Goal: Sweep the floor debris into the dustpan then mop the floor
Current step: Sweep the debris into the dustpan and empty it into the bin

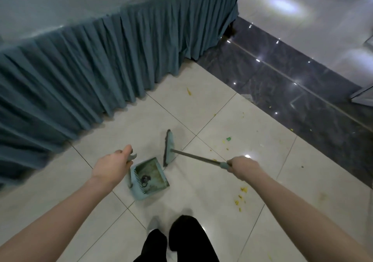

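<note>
1. Left hand (pixel 112 166) is wrapped around the top of the dustpan handle (pixel 130 168), thumb pointing up and away. Solid closed grip on it.
2. Right hand (pixel 241 165) is closed around the teal grip at the end of the broom stick (pixel 196 157), which runs up and left from the hand to the broom head.
3. The dustpan (pixel 150 178) is pale blue, sitting low over the light floor tiles (pixel 252 140) between the two hands, open mouth toward the broom. Can't really tell if it's touching the floor or just off it. It's grubby inside, and there's a dark clump of junk (pixel 145 179) near the comb teeth at the back.
4. The broom head (pixel 169 147) is just beside the dustpan's open edge, standing narrow-side on, its lower end almost at the pan's corner.
5. Debris is on the floor to the right: yellow crumbs (pixel 241 197) near the right forearm, a green scrap (pixel 228 139) further out, one yellow bit (pixel 188 91) up near the table, and more specks on the dark strip of tile (pixel 302 108).
6. A table with a pleated teal skirt (pixel 84 70) fills the left and top.
7. The person's dark trouser legs (pixel 181 239) show at the bottom, right behind the dustpan.
</note>
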The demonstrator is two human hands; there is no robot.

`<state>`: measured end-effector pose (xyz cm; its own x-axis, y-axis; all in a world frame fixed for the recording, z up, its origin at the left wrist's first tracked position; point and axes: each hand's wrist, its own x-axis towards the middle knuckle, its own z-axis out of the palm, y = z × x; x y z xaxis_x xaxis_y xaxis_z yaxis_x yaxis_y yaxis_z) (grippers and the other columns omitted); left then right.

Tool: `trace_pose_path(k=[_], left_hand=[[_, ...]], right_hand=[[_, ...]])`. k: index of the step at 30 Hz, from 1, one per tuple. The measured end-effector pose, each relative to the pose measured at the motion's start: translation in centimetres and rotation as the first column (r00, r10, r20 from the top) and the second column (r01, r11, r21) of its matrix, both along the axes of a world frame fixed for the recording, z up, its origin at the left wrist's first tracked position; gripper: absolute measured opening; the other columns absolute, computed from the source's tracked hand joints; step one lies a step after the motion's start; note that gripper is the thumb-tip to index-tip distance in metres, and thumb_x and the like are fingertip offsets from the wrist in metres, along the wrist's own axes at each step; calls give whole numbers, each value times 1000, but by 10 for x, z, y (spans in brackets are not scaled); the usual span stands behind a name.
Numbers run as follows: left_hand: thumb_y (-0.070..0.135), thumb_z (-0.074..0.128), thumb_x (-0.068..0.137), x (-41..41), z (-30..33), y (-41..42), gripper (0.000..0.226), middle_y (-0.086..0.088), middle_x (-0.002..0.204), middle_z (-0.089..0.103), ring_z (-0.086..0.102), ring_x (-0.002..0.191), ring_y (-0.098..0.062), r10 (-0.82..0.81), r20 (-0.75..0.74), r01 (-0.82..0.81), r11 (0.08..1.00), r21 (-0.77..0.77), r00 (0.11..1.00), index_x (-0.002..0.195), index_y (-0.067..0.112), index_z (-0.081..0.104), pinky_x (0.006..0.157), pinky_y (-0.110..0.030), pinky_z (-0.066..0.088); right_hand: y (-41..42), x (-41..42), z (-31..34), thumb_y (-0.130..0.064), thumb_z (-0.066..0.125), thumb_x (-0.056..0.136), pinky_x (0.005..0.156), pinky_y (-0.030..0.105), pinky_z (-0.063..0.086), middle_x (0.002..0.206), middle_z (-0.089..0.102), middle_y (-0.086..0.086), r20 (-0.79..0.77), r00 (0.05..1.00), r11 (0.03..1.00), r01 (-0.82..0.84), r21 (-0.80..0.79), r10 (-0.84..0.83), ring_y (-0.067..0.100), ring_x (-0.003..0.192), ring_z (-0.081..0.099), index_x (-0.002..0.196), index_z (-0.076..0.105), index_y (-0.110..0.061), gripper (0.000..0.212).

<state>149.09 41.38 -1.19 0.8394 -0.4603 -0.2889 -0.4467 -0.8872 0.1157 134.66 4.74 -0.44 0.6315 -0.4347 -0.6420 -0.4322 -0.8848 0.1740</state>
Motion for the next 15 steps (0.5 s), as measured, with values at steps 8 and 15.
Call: trace_pose_path(k=[8,15], left_hand=[[36,52,94,70,0,-53,25,-7,101,63,64,80,-33,-1,15,0,999,48,1000,110,20,40,57,-35,46],[35,55,93,147,4,-128,25,-7,97,64,63,77,-29,-66,30,63,995,79,997,106,22,38,56,-34,46]], right_hand=[[-16,106,-37,-18,46,94,71,31,44,91,53,2,-14,1000,1000,-26,10,26,25,81,53,115,64,-17,27],[-127,83,-41,-38,41,97,73,30,48,91,58,1,-92,974,977,211,31,-208,23,83,60,104,62,-18,30]])
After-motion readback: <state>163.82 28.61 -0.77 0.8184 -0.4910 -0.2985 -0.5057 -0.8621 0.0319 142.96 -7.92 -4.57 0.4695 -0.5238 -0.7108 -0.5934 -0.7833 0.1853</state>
